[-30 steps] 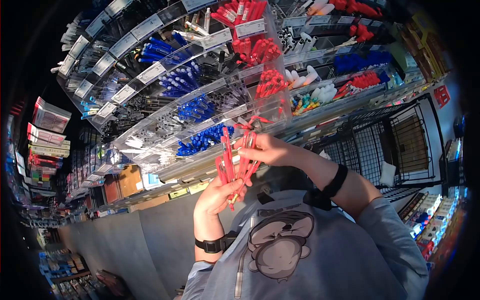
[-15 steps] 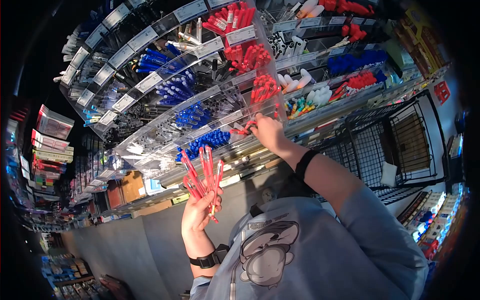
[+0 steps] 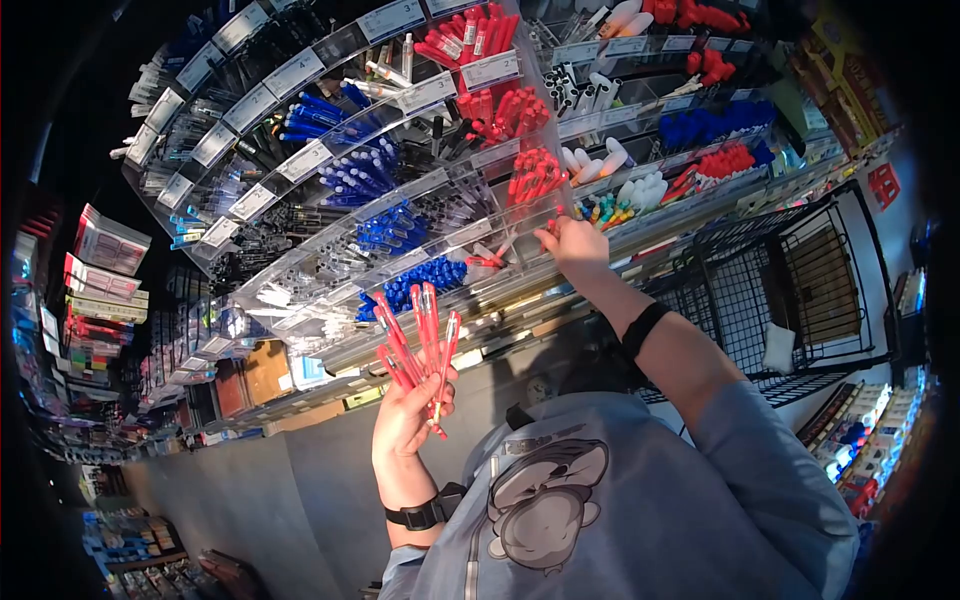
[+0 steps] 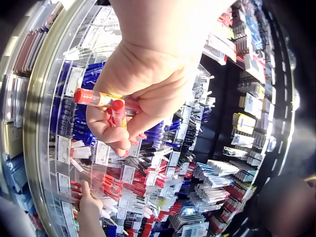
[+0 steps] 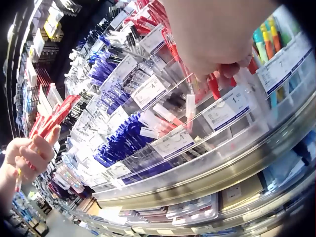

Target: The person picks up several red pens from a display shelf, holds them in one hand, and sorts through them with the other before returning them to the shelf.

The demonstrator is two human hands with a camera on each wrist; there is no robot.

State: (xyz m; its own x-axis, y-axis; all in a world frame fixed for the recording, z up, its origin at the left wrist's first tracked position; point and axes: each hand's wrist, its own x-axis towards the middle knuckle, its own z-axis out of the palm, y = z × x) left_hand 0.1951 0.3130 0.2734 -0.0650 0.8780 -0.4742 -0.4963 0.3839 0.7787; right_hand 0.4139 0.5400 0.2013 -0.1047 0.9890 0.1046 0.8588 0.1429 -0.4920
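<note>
My left hand (image 3: 406,418) grips a fanned bunch of red pens (image 3: 428,318) in front of the shelf. In the left wrist view their red ends (image 4: 118,105) stick out past the curled fingers. Over at the low front bin near the display's corner, my right hand (image 3: 582,248) reaches in from above. The right wrist view has its fingers curled at a red pen (image 5: 214,87) behind a price label (image 5: 229,109); the hand covers much of that bin. Beside it, a bin holds a few red-and-clear pens (image 5: 168,117).
Tiered clear bins of pens rise ahead, with blue pens (image 3: 425,285) left of the right hand and red pens (image 3: 535,175) above it. White-capped markers (image 3: 645,188) lie to the right. A black wire shopping cart (image 3: 720,300) stands at the right, partly behind the right arm.
My right hand left the bunch of red pens, went to the bins, then shifted right to the corner bin. The left hand moved down and left, then slightly right, still gripping the pens.
</note>
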